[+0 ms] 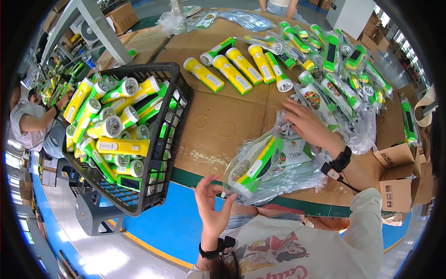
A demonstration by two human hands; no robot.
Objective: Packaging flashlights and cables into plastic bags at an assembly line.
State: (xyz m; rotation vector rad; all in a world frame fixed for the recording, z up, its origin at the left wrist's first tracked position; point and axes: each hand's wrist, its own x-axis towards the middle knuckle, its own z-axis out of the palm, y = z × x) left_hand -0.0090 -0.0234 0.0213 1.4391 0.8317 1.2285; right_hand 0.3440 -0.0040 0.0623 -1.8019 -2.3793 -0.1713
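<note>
A yellow-and-green flashlight (261, 163) lies in a clear plastic bag (236, 169) at the near edge of a cardboard-covered table (209, 111), its length running from seven o'clock up to one o'clock. Taking that flashlight as the centre of the dial, the left hand (214, 204) is between seven and eight o'clock, its thumb and fingers curved apart at the bag's lower edge; whether they pinch the film I cannot tell. The right hand (310, 124) is near two o'clock, its fingers bent at the crinkled upper end of the bag; whether they grip it I cannot tell. Flat plastic bags (297, 183) lie in a stack at four o'clock. Between nine and ten o'clock stands a black crate (171, 123) heaped with yellow and green flashlights. A row of loose flashlights (232, 74) lies at about twelve o'clock, and a pile of bagged flashlights (338, 69) spreads from one o'clock toward two. An open carton (397, 181) is at three o'clock. Far off toward ten o'clock, a co-worker (35, 118) in a light top reaches forward.
</note>
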